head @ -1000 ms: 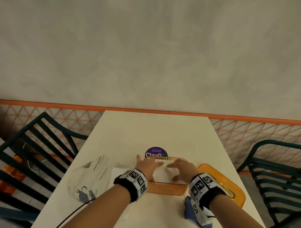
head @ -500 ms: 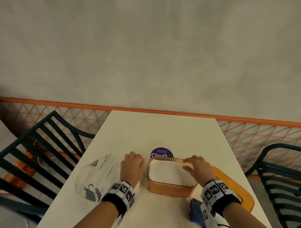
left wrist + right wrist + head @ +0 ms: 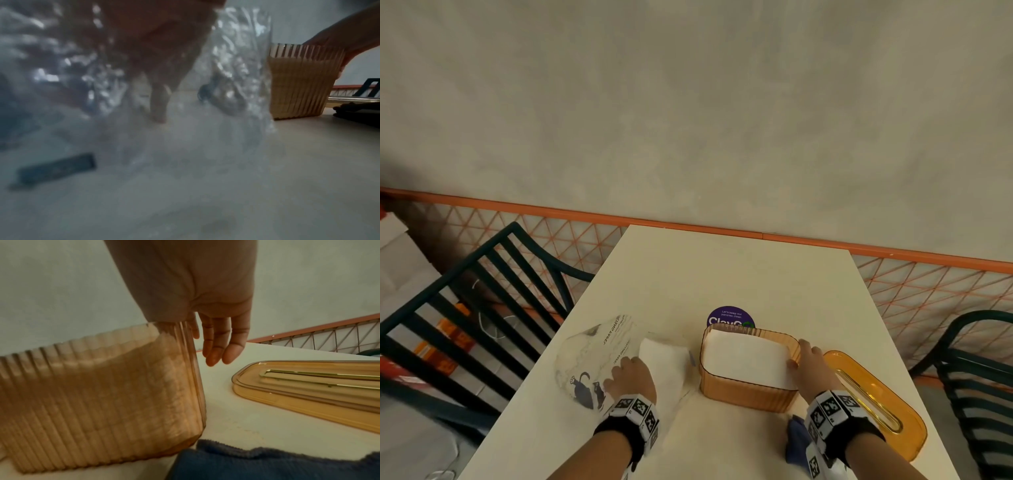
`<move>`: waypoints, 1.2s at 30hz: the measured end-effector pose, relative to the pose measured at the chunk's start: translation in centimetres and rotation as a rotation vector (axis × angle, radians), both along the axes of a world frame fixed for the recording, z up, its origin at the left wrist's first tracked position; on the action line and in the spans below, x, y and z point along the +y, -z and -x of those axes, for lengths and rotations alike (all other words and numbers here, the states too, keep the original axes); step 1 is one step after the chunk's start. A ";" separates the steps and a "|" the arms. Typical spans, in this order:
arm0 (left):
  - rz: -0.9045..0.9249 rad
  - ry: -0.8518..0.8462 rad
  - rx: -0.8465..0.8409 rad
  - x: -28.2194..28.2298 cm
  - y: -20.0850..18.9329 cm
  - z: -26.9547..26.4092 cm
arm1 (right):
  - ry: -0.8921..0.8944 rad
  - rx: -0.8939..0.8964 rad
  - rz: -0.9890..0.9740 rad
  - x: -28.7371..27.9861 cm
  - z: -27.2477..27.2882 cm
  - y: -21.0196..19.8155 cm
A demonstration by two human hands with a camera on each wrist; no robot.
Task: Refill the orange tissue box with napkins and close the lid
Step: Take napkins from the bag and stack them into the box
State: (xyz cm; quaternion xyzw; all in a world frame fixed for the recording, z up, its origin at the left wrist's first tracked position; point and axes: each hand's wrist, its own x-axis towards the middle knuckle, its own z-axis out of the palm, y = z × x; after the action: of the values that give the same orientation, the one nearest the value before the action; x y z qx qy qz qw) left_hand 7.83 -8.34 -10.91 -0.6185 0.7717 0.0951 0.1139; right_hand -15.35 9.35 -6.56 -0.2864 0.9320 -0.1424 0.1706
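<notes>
The orange ribbed tissue box (image 3: 748,394) stands open on the white table, with a flat white napkin stack (image 3: 744,358) inside near the rim. Its orange lid (image 3: 876,404) lies flat to the right. My right hand (image 3: 810,363) rests on the box's right end, thumb at the rim. In the right wrist view its fingers (image 3: 218,345) hang straight beside the box wall (image 3: 102,394). My left hand (image 3: 631,375) reaches into the clear napkin wrapper (image 3: 592,359) left of the box. There a fingertip (image 3: 158,113) touches the white napkins (image 3: 664,359). No grip shows.
A blue cloth (image 3: 796,442) lies at the table's front edge under my right wrist. A purple round sticker (image 3: 729,317) sits behind the box. Dark slatted chairs stand at the left (image 3: 482,308) and right (image 3: 979,377). The table's far half (image 3: 722,274) is bare.
Both hands lifted off the napkins in the box. My left hand moved left to the wrapper, and my right hand slid to the box's right end.
</notes>
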 end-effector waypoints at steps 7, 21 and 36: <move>-0.231 -0.074 0.308 -1.1 0.4 -0.2 | -0.009 0.043 -0.002 0.1 -0.1 0.0; -0.777 0.148 1.116 -3.0 -15.1 -2.5 | -0.072 -0.125 0.524 -2.3 -0.6 -9.9; -0.971 0.162 1.384 1.3 -14.8 2.5 | -0.102 -0.845 0.846 -3.5 -5.6 -14.8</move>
State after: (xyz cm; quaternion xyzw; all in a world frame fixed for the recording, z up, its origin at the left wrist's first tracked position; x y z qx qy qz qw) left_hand 5.38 -7.05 3.88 -0.2461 0.5828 0.7643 -0.1247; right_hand -9.79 5.86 8.23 -0.2926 0.6308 -0.5943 0.4041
